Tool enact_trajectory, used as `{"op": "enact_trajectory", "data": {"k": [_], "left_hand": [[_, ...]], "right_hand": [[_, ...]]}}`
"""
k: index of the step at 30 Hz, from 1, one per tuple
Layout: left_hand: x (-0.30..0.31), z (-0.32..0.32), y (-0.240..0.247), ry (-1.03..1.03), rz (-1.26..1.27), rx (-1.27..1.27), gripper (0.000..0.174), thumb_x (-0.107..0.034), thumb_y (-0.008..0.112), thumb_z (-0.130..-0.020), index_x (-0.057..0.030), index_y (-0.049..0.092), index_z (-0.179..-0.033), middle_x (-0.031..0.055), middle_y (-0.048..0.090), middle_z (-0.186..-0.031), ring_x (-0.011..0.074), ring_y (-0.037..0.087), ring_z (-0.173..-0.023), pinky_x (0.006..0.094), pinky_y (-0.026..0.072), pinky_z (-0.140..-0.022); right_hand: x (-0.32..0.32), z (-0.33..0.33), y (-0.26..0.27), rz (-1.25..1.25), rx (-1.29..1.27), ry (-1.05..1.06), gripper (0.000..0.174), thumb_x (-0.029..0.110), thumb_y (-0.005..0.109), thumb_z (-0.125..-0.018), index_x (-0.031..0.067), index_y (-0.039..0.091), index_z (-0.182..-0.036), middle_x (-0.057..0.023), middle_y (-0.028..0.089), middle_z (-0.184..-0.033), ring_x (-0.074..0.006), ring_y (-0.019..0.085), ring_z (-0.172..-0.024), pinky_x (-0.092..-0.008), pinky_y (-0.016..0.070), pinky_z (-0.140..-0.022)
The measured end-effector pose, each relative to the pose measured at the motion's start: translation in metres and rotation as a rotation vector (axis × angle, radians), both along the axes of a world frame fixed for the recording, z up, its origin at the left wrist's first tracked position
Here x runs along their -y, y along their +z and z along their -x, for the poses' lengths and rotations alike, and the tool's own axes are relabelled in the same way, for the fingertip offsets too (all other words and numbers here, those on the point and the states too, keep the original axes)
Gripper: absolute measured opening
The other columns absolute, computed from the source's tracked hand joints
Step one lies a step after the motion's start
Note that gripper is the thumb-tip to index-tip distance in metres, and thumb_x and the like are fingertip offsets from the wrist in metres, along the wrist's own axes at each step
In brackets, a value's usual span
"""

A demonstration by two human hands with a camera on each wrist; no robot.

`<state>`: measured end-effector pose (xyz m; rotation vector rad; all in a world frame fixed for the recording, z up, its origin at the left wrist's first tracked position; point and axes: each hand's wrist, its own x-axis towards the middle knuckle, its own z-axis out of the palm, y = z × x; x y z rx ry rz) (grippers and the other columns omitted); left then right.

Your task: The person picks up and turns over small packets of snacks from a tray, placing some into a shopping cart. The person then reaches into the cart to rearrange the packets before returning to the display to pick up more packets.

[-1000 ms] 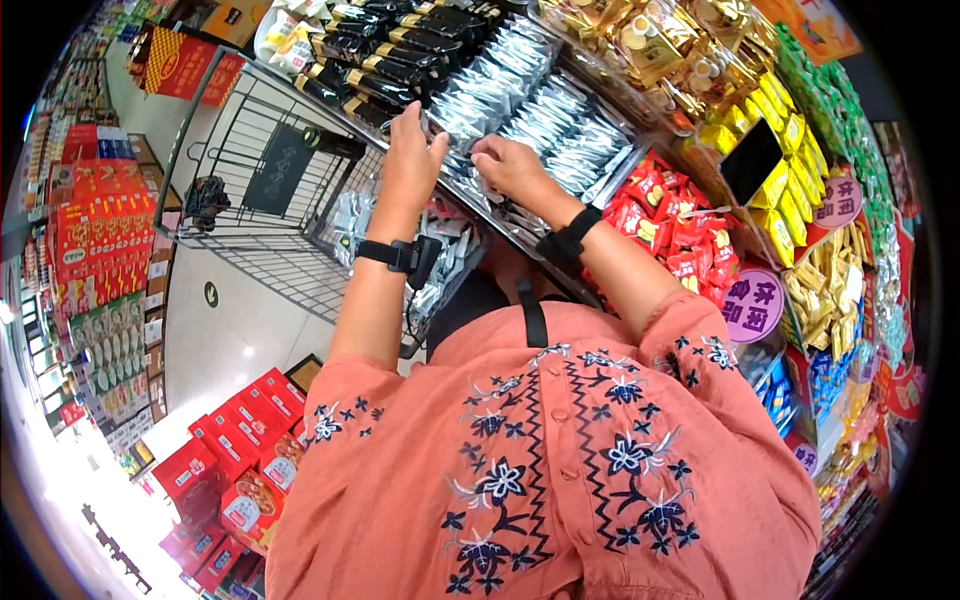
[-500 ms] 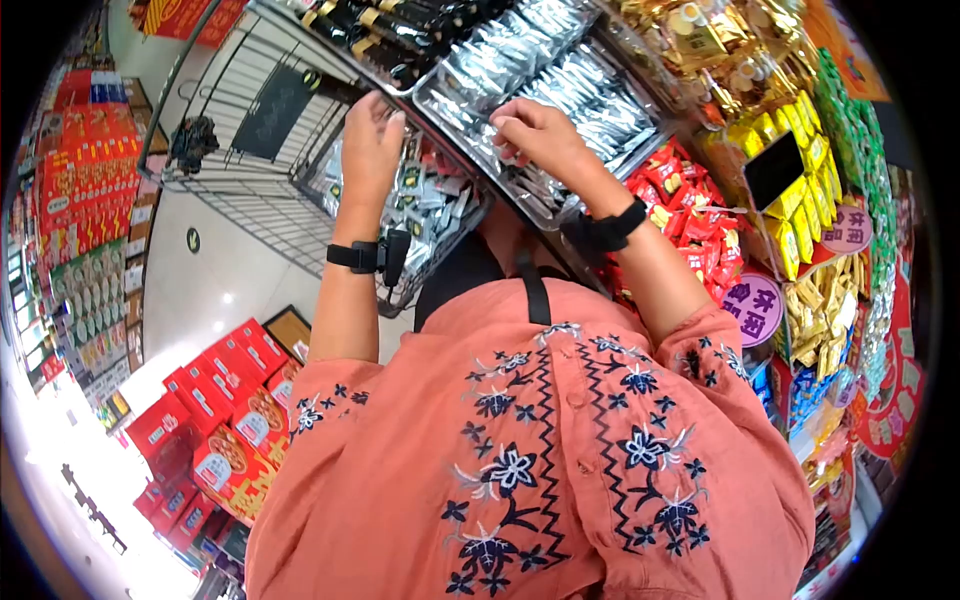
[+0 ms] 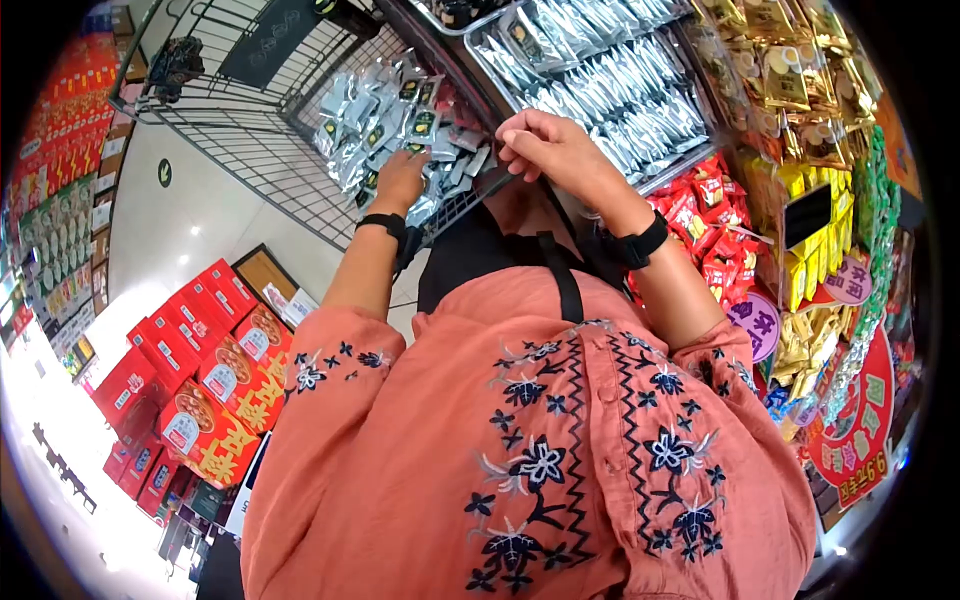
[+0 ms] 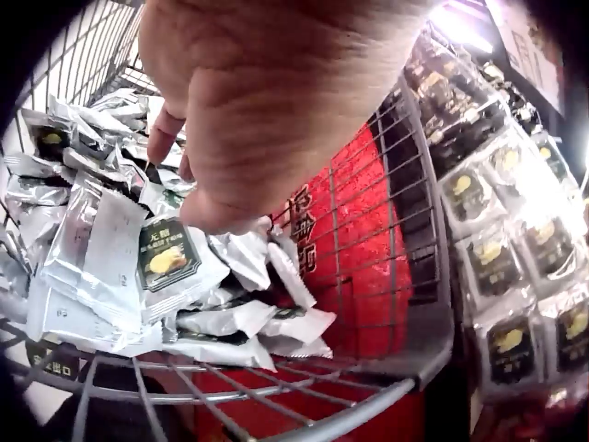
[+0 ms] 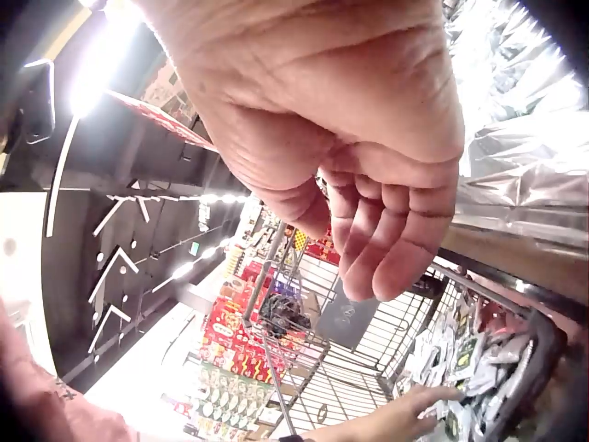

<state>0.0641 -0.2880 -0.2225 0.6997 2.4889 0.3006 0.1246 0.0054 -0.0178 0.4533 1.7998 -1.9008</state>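
My left hand (image 3: 402, 182) reaches down into the shopping cart (image 3: 255, 180), onto a pile of silver snack packets (image 3: 372, 115). In the left wrist view its thumb and fingertips touch the packets, with a gap between them. One silver packet (image 4: 167, 260) with a black label lies right below the thumb. My right hand (image 3: 562, 155) hangs between the cart and the metal tray (image 3: 497, 83) of silver packets. Its fingers (image 5: 391, 249) are loosely curled, and nothing shows in its palm.
Red snack packets (image 3: 715, 225) and yellow bags (image 3: 815, 255) fill the display right of the tray, where a black-screened phone (image 3: 808, 217) stands. Gold packets (image 3: 790, 75) lie beyond. Stacked red boxes (image 3: 190, 365) stand on the floor at left.
My left hand has moved from the tray over the cart and down onto the packets there. The right hand has drawn back from the tray's packets. The view has shifted toward the cart.
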Motion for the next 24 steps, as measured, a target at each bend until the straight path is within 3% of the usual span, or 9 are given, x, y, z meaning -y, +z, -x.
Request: {"op": "enact_trajectory", "data": {"k": [5,8,12,14,16,17,18,20,24], "left_hand": [[-0.006,-0.001,-0.002,-0.201,0.197,-0.034,0.04,-0.007,0.055,-0.087,-0.0224,0.066,-0.123,0.0139,0.054,-0.136,0.0317,0.049,-0.128,0.0472,0.0418,-0.102],[-0.006,-0.001,-0.002,-0.223,0.174,-0.042,0.039,-0.008,0.056,-0.087,-0.0219,0.066,-0.121,0.0137,0.055,-0.132,0.0323,0.05,-0.126,0.0482,0.0428,-0.099],[0.009,0.007,0.013,-0.205,-0.093,-0.14,0.027,-0.013,0.067,-0.081,-0.0168,0.067,-0.107,0.0072,0.061,-0.111,0.0283,0.055,-0.114,0.0449,0.043,-0.092],[0.011,0.015,0.033,-0.09,-0.263,-0.17,0.023,-0.016,0.072,-0.081,-0.01,0.064,-0.102,0.0116,0.067,-0.099,0.0325,0.064,-0.096,0.041,0.0491,-0.081],[0.008,0.018,0.065,0.29,-0.336,0.146,0.026,-0.021,0.073,-0.084,-0.0067,0.06,-0.102,0.0113,0.066,-0.086,0.0289,0.065,-0.082,0.038,0.0504,-0.072],[0.007,0.022,0.08,0.377,-0.466,0.248,0.029,-0.025,0.073,-0.087,-0.0039,0.057,-0.101,0.0077,0.062,-0.078,0.0189,0.061,-0.074,0.0327,0.049,-0.068],[0.0,0.024,0.114,0.525,-0.54,0.495,0.031,-0.025,0.072,-0.089,-0.0017,0.056,-0.102,0.0041,0.06,-0.082,0.0125,0.056,-0.075,0.0283,0.0477,-0.067],[-0.018,0.014,0.165,0.732,-0.775,0.575,0.03,-0.024,0.069,-0.092,-0.0013,0.055,-0.106,0.0037,0.061,-0.089,0.0116,0.056,-0.077,0.0262,0.0467,-0.066],[-0.044,0.0,0.213,0.771,-1.1,0.725,0.03,-0.02,0.067,-0.095,-0.0035,0.052,-0.114,0.0038,0.061,-0.098,0.0116,0.058,-0.082,0.0276,0.0487,-0.068]], "right_hand": [[0.003,0.003,-0.001,-0.005,0.022,-0.017,0.027,0.025,0.056,-0.1,0.002,0.063,-0.113,-0.0043,0.069,-0.092,-0.0097,0.064,-0.076,-0.0243,0.0534,-0.066],[0.003,0.001,0.001,0.008,0.008,-0.029,0.027,0.024,0.056,-0.1,0.0017,0.063,-0.112,-0.0044,0.069,-0.092,-0.0097,0.064,-0.075,-0.024,0.0532,-0.066],[0.004,0.0,0.004,-0.007,0.004,-0.025,0.027,0.024,0.056,-0.099,0.0018,0.063,-0.113,-0.0041,0.069,-0.092,-0.0098,0.064,-0.076,-0.0242,0.0531,-0.067],[0.003,-0.002,0.006,0.014,0.002,-0.034,0.027,0.024,0.056,-0.099,0.002,0.063,-0.114,-0.0037,0.068,-0.092,-0.0098,0.064,-0.076,-0.0247,0.0531,-0.068],[0.002,-0.005,0.007,0.031,-0.016,-0.033,0.029,0.025,0.057,-0.099,0.0019,0.062,-0.116,-0.0042,0.068,-0.094,-0.01,0.064,-0.078,-0.0253,0.0533,-0.069],[0.002,-0.006,0.008,0.04,-0.027,-0.03,0.03,0.026,0.057,-0.099,0.0018,0.062,-0.117,-0.0045,0.068,-0.096,-0.0101,0.064,-0.078,-0.0256,0.0534,-0.069],[0.002,-0.006,0.011,0.031,-0.051,-0.026,0.032,0.027,0.057,-0.099,0.0018,0.061,-0.118,-0.0051,0.068,-0.098,-0.0103,0.064,-0.079,-0.0258,0.0534,-0.07],[0.003,-0.008,0.017,0.012,-0.101,-0.023,0.035,0.029,0.057,-0.098,0.0017,0.061,-0.12,-0.0064,0.068,-0.102,-0.0106,0.064,-0.08,-0.026,0.0535,-0.071],[0.011,-0.01,0.034,0.164,-0.17,-0.146,0.035,0.03,0.064,-0.095,0.0027,0.064,-0.117,-0.0048,0.067,-0.101,-0.0125,0.064,-0.082,-0.0261,0.0536,-0.067]]}}
